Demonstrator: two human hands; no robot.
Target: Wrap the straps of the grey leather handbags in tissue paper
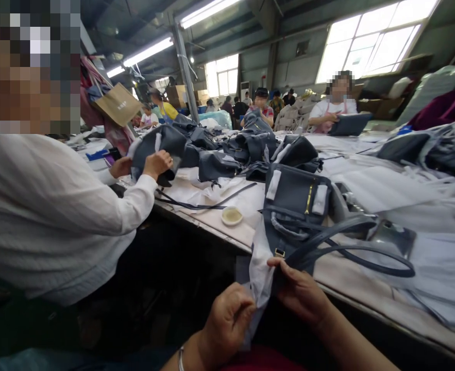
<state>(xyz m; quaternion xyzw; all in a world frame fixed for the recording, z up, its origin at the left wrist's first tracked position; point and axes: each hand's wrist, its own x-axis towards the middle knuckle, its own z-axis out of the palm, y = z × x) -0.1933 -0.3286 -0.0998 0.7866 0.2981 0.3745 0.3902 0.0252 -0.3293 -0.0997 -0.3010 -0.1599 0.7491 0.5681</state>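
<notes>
A dark navy handbag (291,203) lies at the table's near edge, with a gold zip and white wrapping on parts of its front. My right hand (302,293) grips the bag's near end, thumb beside a small gold buckle (279,253); its other fingers are partly hidden beneath. A thin strip of white wrapping paper (261,265) hangs from the bag's left side over the edge. My left hand (229,317) is closed, fingers pinched on the lower part of that strip. Dark looped handles (366,250) stretch to the right across the table.
A small round dish (232,216) stands left of the bag. Several navy bags (246,144) are heaped further back. At left, a co-worker in a white top (57,206) handles another bag (159,149). White sheets (389,188) cover the right side.
</notes>
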